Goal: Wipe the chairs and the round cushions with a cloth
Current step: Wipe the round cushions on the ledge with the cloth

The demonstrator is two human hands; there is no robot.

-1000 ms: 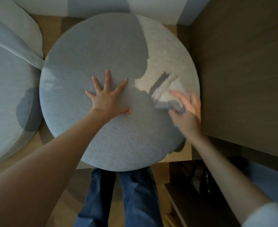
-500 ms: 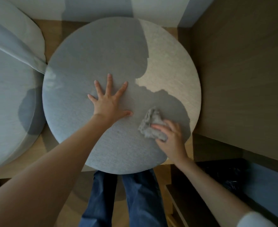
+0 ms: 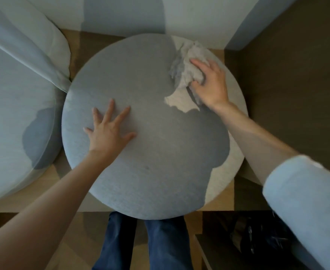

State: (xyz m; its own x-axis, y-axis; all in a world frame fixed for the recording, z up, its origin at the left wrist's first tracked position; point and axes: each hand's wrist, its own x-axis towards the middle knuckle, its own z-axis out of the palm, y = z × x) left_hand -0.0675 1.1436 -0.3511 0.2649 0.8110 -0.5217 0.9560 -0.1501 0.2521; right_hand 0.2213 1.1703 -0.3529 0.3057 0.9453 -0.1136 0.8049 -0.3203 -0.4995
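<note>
Crumpled cloth [image 3: 187,65] lies on round grey cushion [image 3: 150,156].

A pale wall [image 3: 199,14] banded with shadow rises ahead of me, and a dark brown wood panel [image 3: 296,75] closes off my right. Below, a light wooden platform [image 3: 221,201] meets the wood floor [image 3: 193,221], with a low dark shelf [image 3: 214,250] beside it.

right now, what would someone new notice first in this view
The big round grey cushion fills the middle, mostly in shadow. The left hand lies flat and spread on its left part, while the right hand holds a crumpled cloth against its far right edge. A second cushion sits beside it at left.
</note>
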